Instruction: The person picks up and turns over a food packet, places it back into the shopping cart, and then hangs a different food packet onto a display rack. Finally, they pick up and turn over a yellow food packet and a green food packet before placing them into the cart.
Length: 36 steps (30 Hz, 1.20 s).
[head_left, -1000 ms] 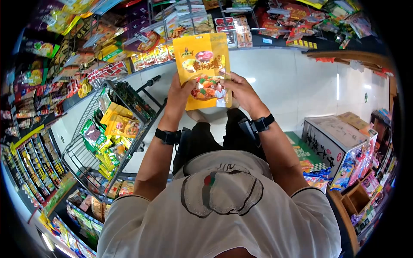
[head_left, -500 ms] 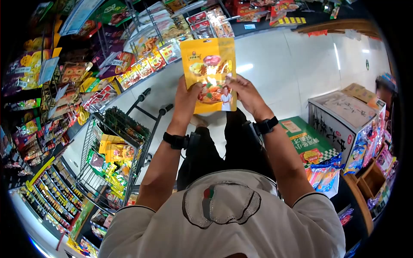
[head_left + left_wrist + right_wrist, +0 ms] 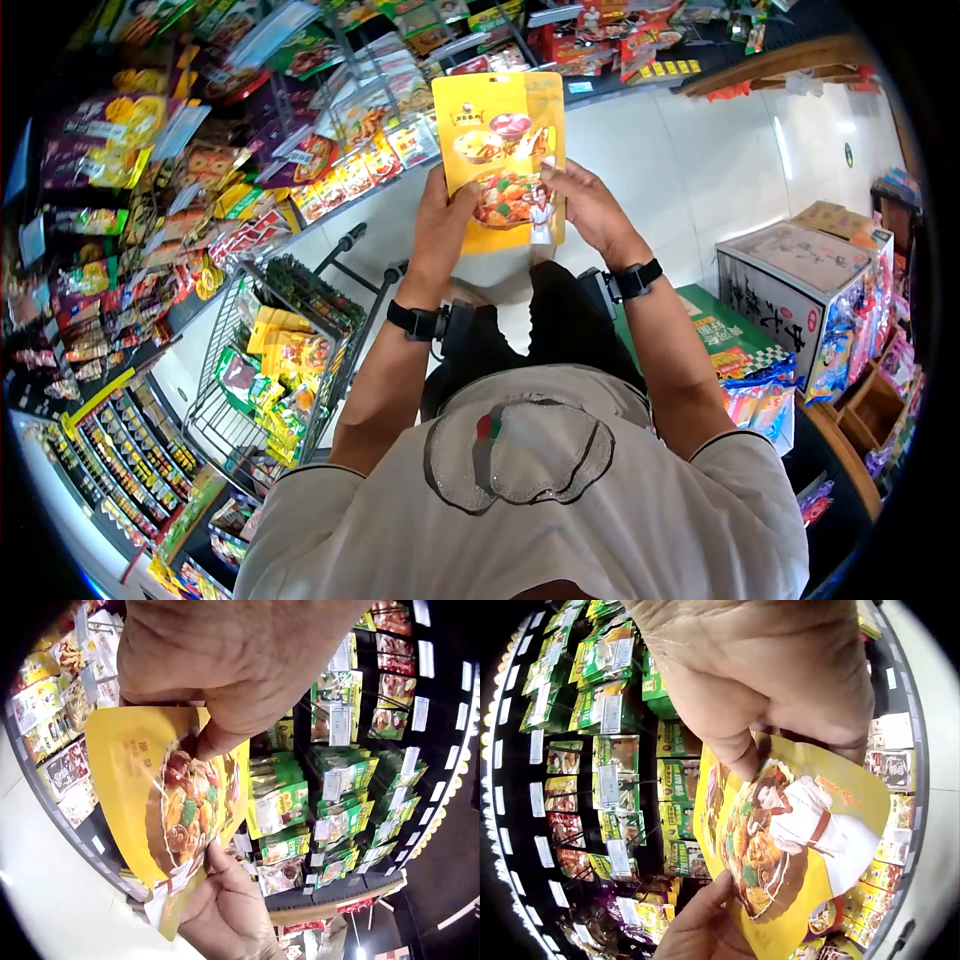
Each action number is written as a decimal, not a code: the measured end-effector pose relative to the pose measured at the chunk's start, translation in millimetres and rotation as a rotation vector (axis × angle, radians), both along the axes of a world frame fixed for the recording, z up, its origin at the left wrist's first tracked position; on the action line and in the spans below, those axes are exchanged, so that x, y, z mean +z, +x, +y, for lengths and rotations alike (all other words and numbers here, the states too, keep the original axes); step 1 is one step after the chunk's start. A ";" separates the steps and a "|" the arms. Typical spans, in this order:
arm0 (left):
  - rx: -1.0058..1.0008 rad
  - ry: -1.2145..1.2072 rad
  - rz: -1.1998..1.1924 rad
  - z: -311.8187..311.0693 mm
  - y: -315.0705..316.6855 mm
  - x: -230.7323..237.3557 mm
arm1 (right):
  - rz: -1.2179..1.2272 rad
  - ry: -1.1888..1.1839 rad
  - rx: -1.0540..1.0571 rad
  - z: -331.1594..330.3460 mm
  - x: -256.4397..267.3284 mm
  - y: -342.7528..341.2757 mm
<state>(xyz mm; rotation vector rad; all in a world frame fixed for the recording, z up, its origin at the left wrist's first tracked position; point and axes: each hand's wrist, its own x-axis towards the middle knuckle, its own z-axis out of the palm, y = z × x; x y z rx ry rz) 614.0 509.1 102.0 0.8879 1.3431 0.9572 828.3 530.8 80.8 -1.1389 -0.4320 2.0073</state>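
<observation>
A yellow seasoning pouch point(image 3: 500, 150) with pictures of a cooked dish is held upright in front of the person, between both hands. The left hand point(image 3: 441, 225) grips its lower left side, thumb across the printed front. On the opposite side the right hand point(image 3: 597, 212) pinches the edge, thumb on the front and fingers behind. In the left wrist view the pouch point(image 3: 131, 780) bends slightly between the two thumbs. The right wrist view shows the pouch's point(image 3: 810, 847) corner with a printed figure in white. Fingers behind the pouch are mostly hidden.
A shopping cart point(image 3: 215, 370) stands at the left, carrying yellow and green packets point(image 3: 295, 355). Shelves of hanging packets point(image 3: 290, 150) curve along the front and left. Stacked boxes point(image 3: 795, 265) and a green carton point(image 3: 715, 330) stand at the right. Pale floor tiles point(image 3: 660, 150) lie ahead.
The head view has shifted, so the shelves and cart sit differently in it. Both hands keep hold of the pouch, which has moved slightly right in the view.
</observation>
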 end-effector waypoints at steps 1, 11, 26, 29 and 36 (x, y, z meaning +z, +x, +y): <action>0.008 0.015 -0.018 -3.6 -8.6 3.6 | 0.000 0.012 0.018 -1.5 5.5 -7.8; 0.246 0.097 -0.028 -61.4 -110.8 46.6 | 0.087 0.117 0.255 -11.2 37.9 -102.7; 0.412 0.220 -0.155 -113.4 -185.5 106.8 | 0.049 0.306 0.447 -13.3 89.4 -199.2; 0.419 0.262 -0.179 -113.0 -188.6 105.4 | 0.090 0.326 0.435 -14.5 100.3 -201.5; 0.381 0.376 -0.204 -99.8 -170.2 126.0 | 0.107 0.364 0.427 -1.2 113.0 -194.1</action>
